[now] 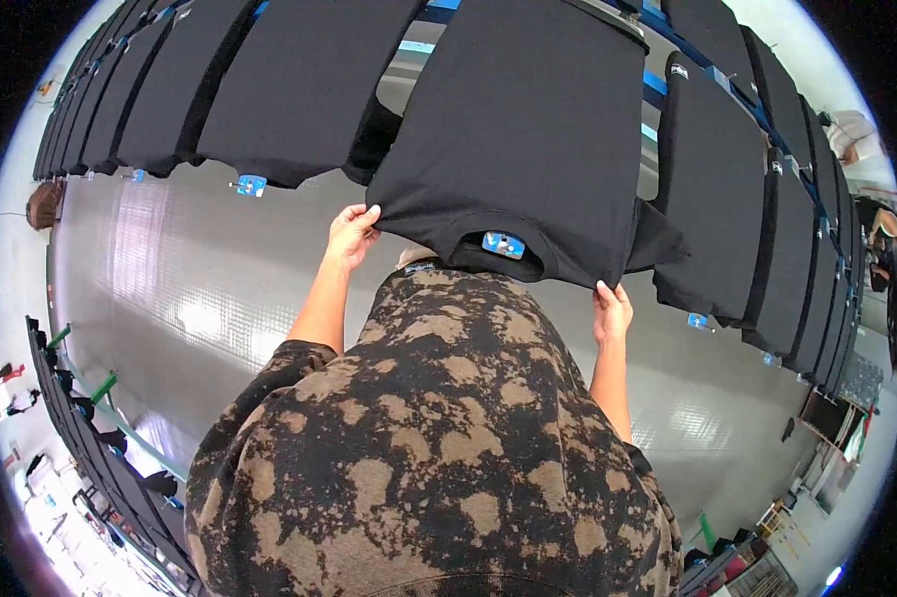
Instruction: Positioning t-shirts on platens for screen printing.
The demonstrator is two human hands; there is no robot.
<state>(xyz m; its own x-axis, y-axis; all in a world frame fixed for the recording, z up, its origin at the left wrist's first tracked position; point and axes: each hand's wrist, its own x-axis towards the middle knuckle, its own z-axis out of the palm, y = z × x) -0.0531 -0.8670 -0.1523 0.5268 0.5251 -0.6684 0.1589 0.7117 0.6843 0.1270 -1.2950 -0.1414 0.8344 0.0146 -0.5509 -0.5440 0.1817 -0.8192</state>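
Note:
Stretched over a flat board in front of me lies a black T-shirt (pixel 518 109), its neck opening towards me. My left hand (pixel 351 235) pinches the shirt's left shoulder edge between thumb and fingers. On the other side, my right hand (pixel 613 310) grips the right shoulder edge the same way. Between the hands the round collar hangs slightly open, and a blue tab (pixel 503 245) on the board shows inside it. One sleeve (pixel 657 239) droops beside my right hand.
Black shirts on boards (pixel 289 80) (pixel 717 189) continue in a row along both sides, with blue tabs poking out below. A blue rail (pixel 687 45) runs behind them. Another rack (pixel 100 438) with green brackets stands at lower left, across the shiny grey floor (pixel 190 269). Another person (pixel 881 229) is at far right.

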